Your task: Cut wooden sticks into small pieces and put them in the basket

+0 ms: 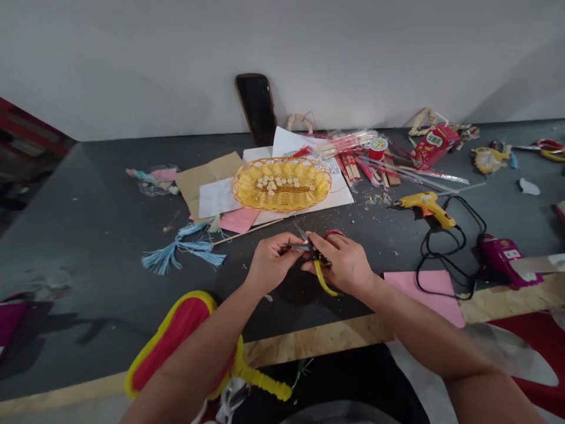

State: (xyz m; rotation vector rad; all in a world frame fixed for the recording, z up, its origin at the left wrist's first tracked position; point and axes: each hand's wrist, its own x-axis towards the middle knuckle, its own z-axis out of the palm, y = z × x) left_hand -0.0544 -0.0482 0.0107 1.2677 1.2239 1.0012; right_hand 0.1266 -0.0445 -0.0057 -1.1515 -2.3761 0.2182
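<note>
My right hand [346,262] grips scissors [324,277] with red and yellow handles, their blades parted and pointing left. Close by, the closed fingertips of my left hand [273,256] pinch something at the blades, too small and covered to make out. Just beyond both hands lies a yellow woven basket [282,203] with small pale flower pieces inside. Left of them is a light blue tassel [180,250] on the dark table. Under my left forearm, a red fan-shaped piece with a yellow rim [174,335] and yellow handle overhangs the table edge.
A yellow glue gun [428,207] lies to the right, its black cord looping toward a purple box [509,259]. A phone [256,109] leans on the wall. Red-wrapped sticks, a thread spool [377,149], a red drink carton [436,144] and pink paper [426,294] lie around.
</note>
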